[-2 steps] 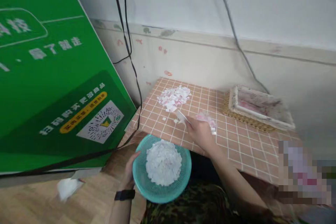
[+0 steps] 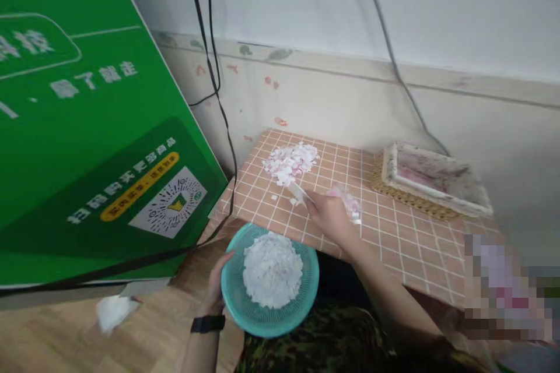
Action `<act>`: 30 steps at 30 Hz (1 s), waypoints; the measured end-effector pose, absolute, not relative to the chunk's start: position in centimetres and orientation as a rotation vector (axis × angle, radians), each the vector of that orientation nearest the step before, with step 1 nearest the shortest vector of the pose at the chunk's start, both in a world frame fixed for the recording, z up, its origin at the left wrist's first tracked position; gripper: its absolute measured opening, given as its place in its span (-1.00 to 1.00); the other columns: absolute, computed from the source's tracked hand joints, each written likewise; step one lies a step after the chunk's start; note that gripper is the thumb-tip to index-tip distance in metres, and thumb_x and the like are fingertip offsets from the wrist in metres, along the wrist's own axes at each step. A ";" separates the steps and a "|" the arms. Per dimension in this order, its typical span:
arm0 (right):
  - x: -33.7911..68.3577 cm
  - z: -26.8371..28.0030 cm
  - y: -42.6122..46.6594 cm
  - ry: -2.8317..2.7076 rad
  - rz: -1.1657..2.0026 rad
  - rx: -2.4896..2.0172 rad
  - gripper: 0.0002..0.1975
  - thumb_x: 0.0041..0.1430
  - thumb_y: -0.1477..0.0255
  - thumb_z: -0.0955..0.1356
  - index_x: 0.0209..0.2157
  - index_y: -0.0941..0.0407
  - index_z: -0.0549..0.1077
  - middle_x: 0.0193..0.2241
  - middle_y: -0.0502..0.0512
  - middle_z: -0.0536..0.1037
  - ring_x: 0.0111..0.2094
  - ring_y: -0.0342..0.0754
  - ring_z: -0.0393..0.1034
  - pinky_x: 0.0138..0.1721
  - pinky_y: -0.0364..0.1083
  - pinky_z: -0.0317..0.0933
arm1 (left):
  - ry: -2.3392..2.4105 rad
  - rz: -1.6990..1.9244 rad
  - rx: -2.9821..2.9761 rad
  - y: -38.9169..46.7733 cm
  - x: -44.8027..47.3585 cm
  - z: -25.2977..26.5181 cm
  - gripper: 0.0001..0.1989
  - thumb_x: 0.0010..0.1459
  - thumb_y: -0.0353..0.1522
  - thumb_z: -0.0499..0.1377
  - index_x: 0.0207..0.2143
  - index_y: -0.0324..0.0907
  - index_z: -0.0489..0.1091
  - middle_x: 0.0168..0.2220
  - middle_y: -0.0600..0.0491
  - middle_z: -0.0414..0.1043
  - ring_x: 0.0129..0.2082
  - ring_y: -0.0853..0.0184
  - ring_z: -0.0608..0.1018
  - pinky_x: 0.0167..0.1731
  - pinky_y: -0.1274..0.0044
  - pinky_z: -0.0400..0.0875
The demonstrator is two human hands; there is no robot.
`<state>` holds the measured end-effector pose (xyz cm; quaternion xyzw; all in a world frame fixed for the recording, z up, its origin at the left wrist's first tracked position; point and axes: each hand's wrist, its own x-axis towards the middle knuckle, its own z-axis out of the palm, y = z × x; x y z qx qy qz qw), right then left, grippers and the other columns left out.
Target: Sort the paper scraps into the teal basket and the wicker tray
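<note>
My left hand [image 2: 217,281] grips the left rim of a teal plastic colander [image 2: 234,312], which I hold below the table's front edge. A heap of small white paper scraps [image 2: 272,270] fills its middle. Above the table, my right hand [image 2: 329,213] is closed on a flat white card-like piece [image 2: 298,192]. That piece points left, its tip beside the near edge of a loose pile of white and pinkish paper scraps [image 2: 290,162]. A few single scraps lie just below it. Partly behind my right hand is a clear bag with pinkish contents [image 2: 350,203].
The table [image 2: 406,242] has a brown checked cover. A lined wicker basket [image 2: 437,210] stands at its back right by the wall. On the left rises a green panel [image 2: 87,145], with a black strap [image 2: 225,119] hanging before it. A white bag [image 2: 112,312] lies on the floor.
My right hand has shifted slightly left and away from me, bringing the white piece closer to the scrap pile. My left hand and the colander stay in place.
</note>
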<state>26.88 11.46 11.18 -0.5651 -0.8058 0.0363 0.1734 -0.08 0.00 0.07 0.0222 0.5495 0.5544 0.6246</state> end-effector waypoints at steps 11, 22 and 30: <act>25.9 12.2 10.5 -2.071 0.070 -1.625 -0.73 0.18 0.43 0.17 -0.31 0.14 0.47 -0.58 0.05 0.49 -0.58 -0.13 0.32 -0.53 -0.16 -0.02 | 1.061 1.202 0.040 -0.2 -0.9 -0.7 -0.88 -0.12 -0.39 0.27 -0.47 -0.28 0.51 -0.54 0.02 0.56 -0.51 0.23 0.56 -0.39 0.44 0.45; 25.3 10.4 8.0 -1.963 0.032 -1.741 -0.73 0.18 0.44 0.17 -0.26 0.19 0.45 -0.54 0.12 0.51 -0.53 -0.08 0.37 -0.50 -0.16 0.04 | 1.146 1.248 0.023 -0.3 -1.9 -1.7 -0.89 -0.15 -0.39 0.28 -0.51 -0.27 0.50 -0.58 0.04 0.54 -0.61 0.31 0.52 -0.53 0.50 0.43; 24.5 10.8 9.3 -2.101 0.174 -1.608 -0.68 0.21 0.40 0.15 -0.14 0.15 0.44 -0.53 0.08 0.53 -0.56 -0.11 0.36 -0.52 -0.18 0.04 | 1.171 1.274 0.048 -0.4 -2.2 -1.7 -0.85 -0.16 -0.36 0.29 -0.49 -0.28 0.50 -0.58 0.03 0.54 -0.60 0.29 0.52 -0.53 0.48 0.43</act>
